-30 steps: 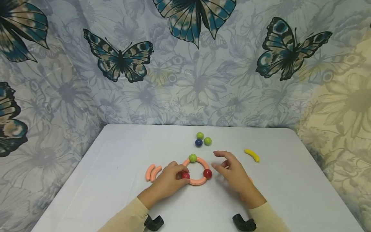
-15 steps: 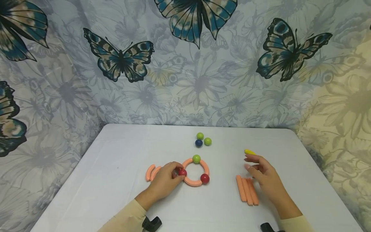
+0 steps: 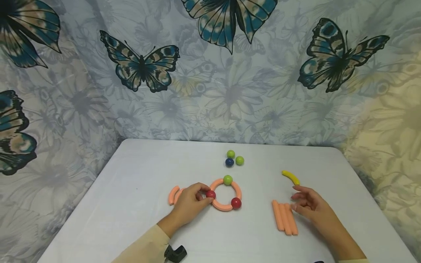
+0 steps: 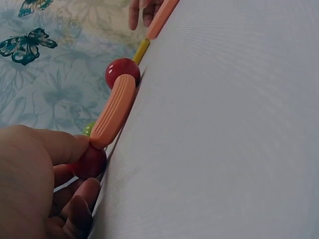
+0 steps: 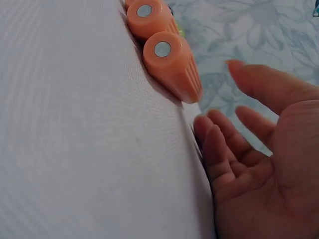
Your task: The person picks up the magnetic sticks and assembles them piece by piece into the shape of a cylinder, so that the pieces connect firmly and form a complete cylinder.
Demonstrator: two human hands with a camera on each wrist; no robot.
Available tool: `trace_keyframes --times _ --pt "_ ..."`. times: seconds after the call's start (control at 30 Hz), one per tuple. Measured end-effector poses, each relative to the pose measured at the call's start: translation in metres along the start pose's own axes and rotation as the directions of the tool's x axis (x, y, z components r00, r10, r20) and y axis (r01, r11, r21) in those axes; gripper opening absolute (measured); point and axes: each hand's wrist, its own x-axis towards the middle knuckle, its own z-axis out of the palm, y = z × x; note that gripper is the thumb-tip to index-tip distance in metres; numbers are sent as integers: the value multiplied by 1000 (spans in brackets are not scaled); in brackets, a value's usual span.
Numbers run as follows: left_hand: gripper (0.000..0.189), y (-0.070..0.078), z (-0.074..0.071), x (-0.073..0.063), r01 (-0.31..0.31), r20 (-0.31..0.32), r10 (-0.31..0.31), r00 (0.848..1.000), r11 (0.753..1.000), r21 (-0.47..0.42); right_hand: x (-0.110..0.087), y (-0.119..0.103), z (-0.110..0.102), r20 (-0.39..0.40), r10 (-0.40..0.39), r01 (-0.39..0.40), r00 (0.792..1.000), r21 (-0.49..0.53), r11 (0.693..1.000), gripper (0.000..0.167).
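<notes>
Butterflies (image 3: 142, 69) mark the pale floral wall (image 3: 230, 96) behind a white table (image 3: 148, 164). With my left hand (image 3: 188, 206) I pinch 1 red ball (image 3: 211, 194) between thumb and fingers, at the left side of a ring (image 3: 216, 183) lying on the tabletop. It's 3 curved orange pieces (image 3: 222, 207) alternating with glossy balls: this one, another red ball (image 3: 236, 203) and 1 green ball (image 3: 228, 180). My right hand (image 3: 315, 210) holds nothing; its fingers bend loosely, thumb apart, just beside straight orange sticks (image 3: 284, 218) and near a yellow curved piece (image 3: 291, 177).
</notes>
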Motion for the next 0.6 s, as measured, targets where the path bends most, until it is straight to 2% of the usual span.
trace_keyframes --times 0.1,0.23,0.4,0.5,0.6 --pt "28 -1 -1 0 -9 2 9 1000 1000 1 1 2 1 37 -49 51 998 -50 997 61" --pt "28 -1 -1 1 -14 -2 14 1000 1000 -3 3 1 2 52 -66 73 996 -134 988 60" --pt "27 -3 -1 1 -11 1 11 1000 1000 0 2 -6 2 42 -11 20 999 -230 973 58" --pt "27 -3 -1 1 -16 6 16 1000 1000 -1 2 -14 0 27 91 -75 996 -370 926 58" --pt "27 -2 -2 1 -20 8 20 1000 1000 -2 3 -22 -1 32 193 -150 981 -512 846 54"
